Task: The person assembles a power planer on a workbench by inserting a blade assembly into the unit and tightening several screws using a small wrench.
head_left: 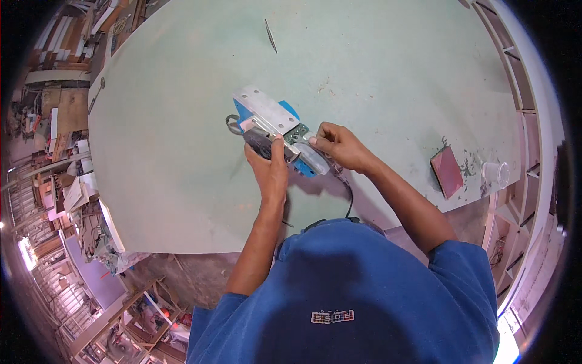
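Note:
A blue and grey corded power tool (301, 165) lies tilted on the pale green tabletop (176, 182). Its flat pale plate (265, 109) with round holes faces up, and a black strap loop (232, 124) sticks out at the left end. My left hand (268, 167) is closed round the near side of the tool, its thumb up by the plate's edge. At the plate's right end, my right hand (344, 147) has its thumb and forefinger pinched against the tool's metal fittings. Whatever sits between those fingertips is too small to make out.
A dark cord (350, 197) runs from the tool toward my body. To the right are a reddish flat block (447, 171), dark specks and a clear plastic cup (498, 174). A thin dark rod (270, 36) lies at the far side; a hammer-like tool (96, 96) rests along the left edge.

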A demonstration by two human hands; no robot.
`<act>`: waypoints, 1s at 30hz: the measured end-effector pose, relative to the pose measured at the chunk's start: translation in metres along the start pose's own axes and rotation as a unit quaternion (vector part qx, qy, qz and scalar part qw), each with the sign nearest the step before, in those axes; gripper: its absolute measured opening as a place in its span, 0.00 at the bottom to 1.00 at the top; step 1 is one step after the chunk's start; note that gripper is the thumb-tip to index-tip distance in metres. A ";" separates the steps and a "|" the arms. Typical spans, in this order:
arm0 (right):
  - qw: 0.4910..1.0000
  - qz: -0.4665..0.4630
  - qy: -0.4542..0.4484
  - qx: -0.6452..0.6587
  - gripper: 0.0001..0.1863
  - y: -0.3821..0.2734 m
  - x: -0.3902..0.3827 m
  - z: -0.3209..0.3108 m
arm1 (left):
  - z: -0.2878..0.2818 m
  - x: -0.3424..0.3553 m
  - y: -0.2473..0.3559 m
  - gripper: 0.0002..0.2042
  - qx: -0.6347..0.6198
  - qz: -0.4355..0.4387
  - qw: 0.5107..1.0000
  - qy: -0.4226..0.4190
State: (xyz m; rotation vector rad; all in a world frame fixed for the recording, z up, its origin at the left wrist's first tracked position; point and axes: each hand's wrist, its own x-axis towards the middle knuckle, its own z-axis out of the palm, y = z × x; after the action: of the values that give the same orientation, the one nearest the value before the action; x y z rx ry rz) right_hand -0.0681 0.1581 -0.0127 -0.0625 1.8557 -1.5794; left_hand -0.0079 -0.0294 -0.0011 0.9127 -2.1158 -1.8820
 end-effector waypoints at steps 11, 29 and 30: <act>0.985 -0.039 0.053 -0.162 0.18 -0.032 -0.012 0.009 | -0.046 0.004 0.018 0.38 0.080 0.013 0.997 -0.005; 0.963 0.020 0.069 -0.261 0.15 -0.067 -0.017 0.029 | -0.060 0.064 0.014 0.31 0.267 0.484 0.797 -0.242; 0.963 0.033 0.066 -0.261 0.15 -0.068 -0.018 0.029 | -0.059 0.068 0.012 0.31 0.261 0.493 0.794 -0.240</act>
State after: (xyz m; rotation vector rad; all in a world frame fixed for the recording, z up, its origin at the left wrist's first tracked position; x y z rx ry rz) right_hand -0.0649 0.1239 0.0552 -0.1325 2.3112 -1.0345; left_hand -0.0363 -0.1151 0.0033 -0.6873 -2.6142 -1.0131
